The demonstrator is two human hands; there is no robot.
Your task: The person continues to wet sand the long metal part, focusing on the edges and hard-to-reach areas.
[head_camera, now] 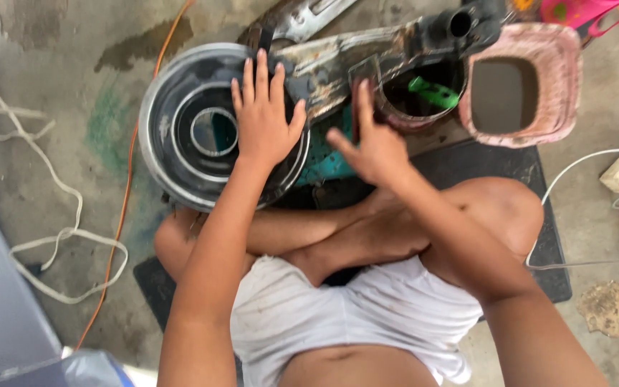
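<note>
Where the concrete floor runs out at 9 o'clock: white rope and orange cable, lying loose, well apart from both hands.
Round housing: dark metal with concentric rings, at 11 o'clock, just ahead of the crossed legs.
Left hand: laid flat on the housing's right edge, grip spread, fingers pointing to 12 o'clock, pinching nothing.
Right hand: blurred, grip open, fingers splayed, near the greasy casing arm; cannot tell if touching.
Round opening at 1 o'clock: green part inside, beside the pink basin.
Black mat: under the legs, reaching to 3 o'clock.
Step in hand: judged as steadying the housing with the left palm, right hand coming in.
Next move: calls for a firm, closed hold; looks greasy, bulky and apt to slip.
</note>
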